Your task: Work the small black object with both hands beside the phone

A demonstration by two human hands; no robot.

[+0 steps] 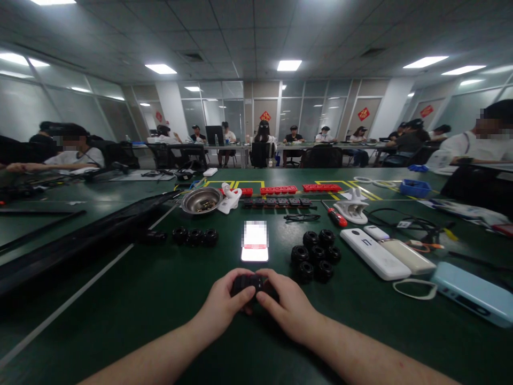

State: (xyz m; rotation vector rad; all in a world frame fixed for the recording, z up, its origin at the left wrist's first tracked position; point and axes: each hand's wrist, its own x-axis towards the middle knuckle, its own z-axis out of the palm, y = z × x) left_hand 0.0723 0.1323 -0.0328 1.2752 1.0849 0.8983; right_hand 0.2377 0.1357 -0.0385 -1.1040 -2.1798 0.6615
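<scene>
Both my hands meet at the near middle of the green table (160, 299). My left hand (223, 306) and my right hand (287, 305) are closed around one small black round part (247, 283), fingers pinched on it from both sides. Just beyond them lies a lit phone (255, 241). A cluster of several black round parts (316, 254) sits to the right of the phone. Three more black parts (195, 236) stand in a row to its left.
A metal bowl (201, 200), red strips (278, 189), a black strip (277, 202), a red-handled screwdriver (335, 215), white clips (352, 209) and power banks (377, 253) lie farther out. A long black bar (80, 240) crosses the left. Other people sit at surrounding tables.
</scene>
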